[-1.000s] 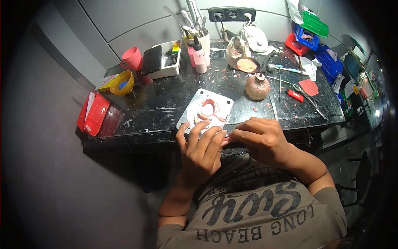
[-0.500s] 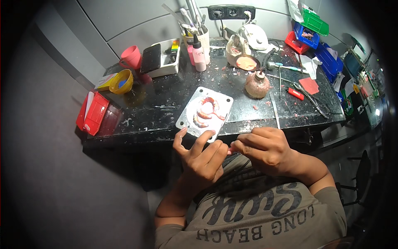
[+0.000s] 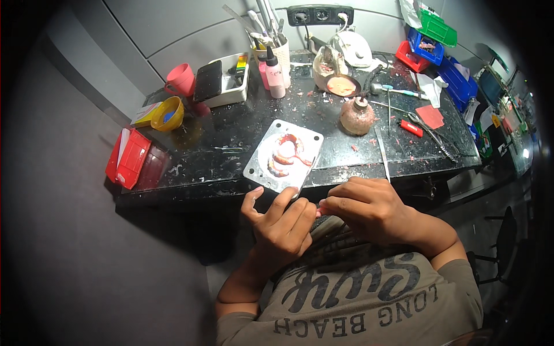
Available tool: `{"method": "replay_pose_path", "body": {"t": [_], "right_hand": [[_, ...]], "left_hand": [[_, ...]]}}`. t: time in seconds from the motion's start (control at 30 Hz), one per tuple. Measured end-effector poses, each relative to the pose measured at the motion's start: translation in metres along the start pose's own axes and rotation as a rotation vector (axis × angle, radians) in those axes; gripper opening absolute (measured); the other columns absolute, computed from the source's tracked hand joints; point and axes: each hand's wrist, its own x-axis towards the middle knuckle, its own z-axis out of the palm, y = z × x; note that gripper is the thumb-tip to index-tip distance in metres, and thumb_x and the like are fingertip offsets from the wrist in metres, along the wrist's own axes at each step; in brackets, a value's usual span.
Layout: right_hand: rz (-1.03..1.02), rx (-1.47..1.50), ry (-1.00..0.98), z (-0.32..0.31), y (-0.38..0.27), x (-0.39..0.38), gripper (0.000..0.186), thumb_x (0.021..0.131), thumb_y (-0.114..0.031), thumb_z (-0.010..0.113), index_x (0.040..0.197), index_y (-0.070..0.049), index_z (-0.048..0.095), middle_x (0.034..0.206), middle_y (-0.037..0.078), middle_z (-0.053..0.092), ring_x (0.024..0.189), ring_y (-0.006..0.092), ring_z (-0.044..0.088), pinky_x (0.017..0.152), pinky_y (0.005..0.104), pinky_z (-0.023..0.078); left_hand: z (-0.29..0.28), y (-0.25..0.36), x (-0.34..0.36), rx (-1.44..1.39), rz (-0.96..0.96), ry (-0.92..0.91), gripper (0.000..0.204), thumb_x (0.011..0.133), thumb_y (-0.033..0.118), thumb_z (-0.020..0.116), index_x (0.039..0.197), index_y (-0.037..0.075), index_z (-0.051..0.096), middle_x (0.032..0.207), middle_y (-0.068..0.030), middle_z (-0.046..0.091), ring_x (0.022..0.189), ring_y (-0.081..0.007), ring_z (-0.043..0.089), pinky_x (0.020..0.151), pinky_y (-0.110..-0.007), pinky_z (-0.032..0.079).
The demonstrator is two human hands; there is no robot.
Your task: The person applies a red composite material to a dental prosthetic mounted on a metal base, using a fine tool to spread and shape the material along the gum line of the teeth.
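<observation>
Just off the bench's front edge my two hands meet, with a small pink piece (image 3: 319,212) showing between their fingertips. My right hand (image 3: 372,209) is closed in a pinch on it. My left hand (image 3: 281,224) has its inner fingers bent against the same piece, while its outer fingers are spread toward the bench. The piece is mostly hidden, and its exact kind does not show. Beyond my left fingertips lies a square metal dental flask half (image 3: 259,174) with corner holes. White plaster fills it, and a curved red wax denture form (image 3: 284,154) sits in that.
Right of the flask stand a round pinkish burner bottle (image 3: 357,117), a pan of pink wax (image 3: 341,86), a red lighter (image 3: 411,128) and a metal strip (image 3: 382,153). Leftward are a yellow bowl (image 3: 167,115), a red bin (image 3: 129,158) and a white tray (image 3: 234,92).
My left hand's outer fingertips have drawn back slightly from the flask's near edge. The pinch around the pink piece looks nearly the same, and the view has shifted a little.
</observation>
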Motion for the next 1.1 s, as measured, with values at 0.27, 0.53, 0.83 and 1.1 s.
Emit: {"method": "replay_pose_path", "body": {"t": [0.27, 0.53, 0.83, 1.1], "right_hand": [[0.062, 0.067, 0.061, 0.000, 0.000, 0.004, 0.016, 0.086, -0.004, 0.079, 0.102, -0.004, 0.075, 0.088, 0.007, 0.069, 0.074, 0.0248, 0.070, 0.062, 0.0367, 0.057], [0.106, -0.003, 0.072, 0.024, 0.053, 0.034, 0.011, 0.085, -0.004, 0.077, 0.096, -0.004, 0.076, 0.087, 0.012, 0.069, 0.078, 0.0337, 0.070, 0.066, 0.0442, 0.056], [0.084, -0.028, -0.031, 0.031, 0.061, 0.052, 0.008, 0.086, -0.009, 0.075, 0.092, -0.004, 0.074, 0.087, 0.012, 0.068, 0.083, 0.0349, 0.070, 0.070, 0.0463, 0.056], [0.100, -0.017, -0.043, 0.032, 0.061, 0.052, 0.007, 0.087, -0.011, 0.074, 0.091, -0.006, 0.076, 0.088, 0.011, 0.068, 0.084, 0.0353, 0.071, 0.071, 0.0463, 0.057]], "left_hand": [[0.004, -0.008, -0.004, 0.040, 0.006, 0.058, 0.016, 0.084, 0.014, 0.079, 0.100, 0.012, 0.078, 0.097, 0.0018, 0.076, 0.109, -0.0214, 0.067, 0.117, -0.057, 0.027], [0.010, -0.050, -0.001, 0.083, -0.083, 0.137, 0.047, 0.088, 0.052, 0.082, 0.107, 0.009, 0.077, 0.102, -0.0018, 0.077, 0.109, -0.0264, 0.067, 0.119, -0.055, 0.029], [0.019, -0.060, 0.007, 0.023, -0.061, 0.038, 0.085, 0.069, 0.065, 0.089, 0.126, 0.006, 0.067, 0.121, -0.0037, 0.072, 0.123, -0.0318, 0.063, 0.124, -0.064, 0.019], [0.030, -0.061, 0.006, 0.012, -0.056, 0.037, 0.082, 0.070, 0.064, 0.090, 0.124, 0.007, 0.066, 0.115, -0.0030, 0.071, 0.118, -0.0294, 0.065, 0.125, -0.065, 0.016]]}}
